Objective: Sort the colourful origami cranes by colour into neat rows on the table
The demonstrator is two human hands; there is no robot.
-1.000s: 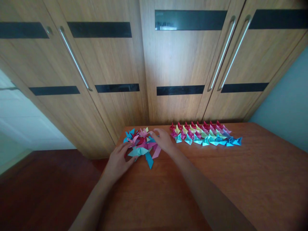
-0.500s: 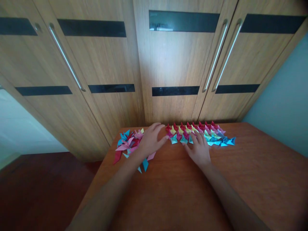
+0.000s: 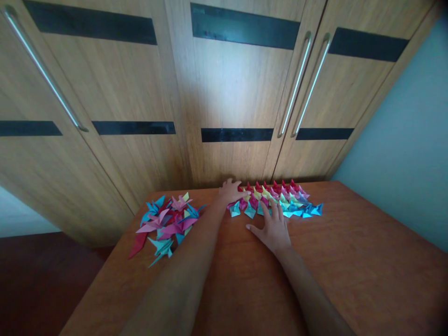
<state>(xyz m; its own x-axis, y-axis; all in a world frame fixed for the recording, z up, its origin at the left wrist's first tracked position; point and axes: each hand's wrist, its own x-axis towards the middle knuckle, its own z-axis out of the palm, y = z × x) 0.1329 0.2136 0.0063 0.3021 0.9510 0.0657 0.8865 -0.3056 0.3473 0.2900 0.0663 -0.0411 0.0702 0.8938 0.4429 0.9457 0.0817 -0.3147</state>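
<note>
Neatly rowed folded paper pieces (image 3: 276, 198), red, yellow, pink, blue

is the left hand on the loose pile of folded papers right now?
No: the left hand rests at the left end of the ordered rows of folded papers, apart from the loose pile further left on the table.

Wooden wardrobe doors (image 3: 227, 93), teal wall (image 3: 402, 140)
</note>
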